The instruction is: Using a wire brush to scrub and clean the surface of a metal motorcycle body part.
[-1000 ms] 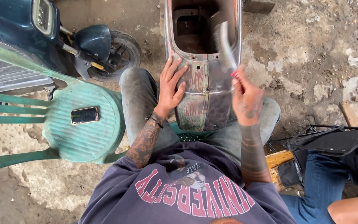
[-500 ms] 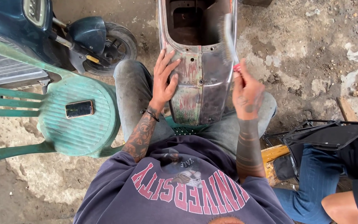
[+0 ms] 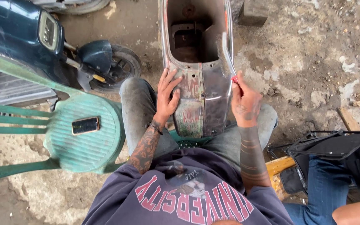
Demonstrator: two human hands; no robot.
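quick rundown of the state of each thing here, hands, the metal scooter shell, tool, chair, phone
left hand: flat, fingers spread, pressing on the shell
right hand: closed around the tool's red grip
rusty grey metal scooter body shell: bare, hollow, lying between the knees
thin silvery metal tool: held against the shell's right edge
green plastic chair: upright, unoccupied
dark phone: flat on the chair seat, screen off

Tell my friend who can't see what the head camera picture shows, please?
A seated person's left hand lies flat on a worn metal scooter body shell between their knees, while the right hand holds a thin red-handled tool at its edge. A phone rests on a green plastic chair beside a dark scooter.
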